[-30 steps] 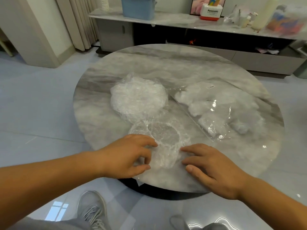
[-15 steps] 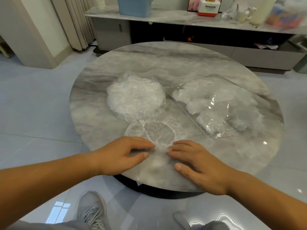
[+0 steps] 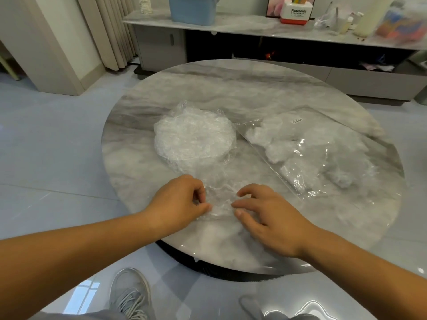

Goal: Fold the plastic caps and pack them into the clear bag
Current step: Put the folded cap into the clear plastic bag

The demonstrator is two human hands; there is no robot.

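**Head view: one cap gathered between both hands, near edge of table**

Round marble table [image 3: 231,88]: grey-white veined top on a dark base, carrying all the task items.

Clear bag [image 3: 351,144]: lies flat on the right half of the table, its long side running from the middle toward the near-right edge. A small white label [image 3: 297,120] sits near its far end. Inside are folded caps [image 3: 272,139], showing as white crumpled lumps through the film. How many there are cannot be told.

Stack of caps [image 3: 194,137]: a round, white, crinkled pile left of centre on the table, just beside the bag's far-left corner. It lies flat and no hand touches it.

Left hand [image 3: 178,204]: by the table's near edge, fingers curled in, thumb and fingertips pinching the left side of the plastic cap [image 3: 219,199].

Right hand [image 3: 270,218]: opposite the left, also by the near edge. Its fingers are bent, with the thumb and fingertips closed on the cap's right side.

Plastic cap: thin transparent film bunched on the table between the two hands, just short of the stack and well apart from the bag's mouth. The film is blurred, so its fold lines cannot be read.

Off the table: a sideboard [image 3: 254,26] along the far wall holds a blue bin [image 3: 191,8] and a white-and-red box [image 3: 294,13]. A grey shoe [image 3: 130,294] rests on the floor below the near edge.
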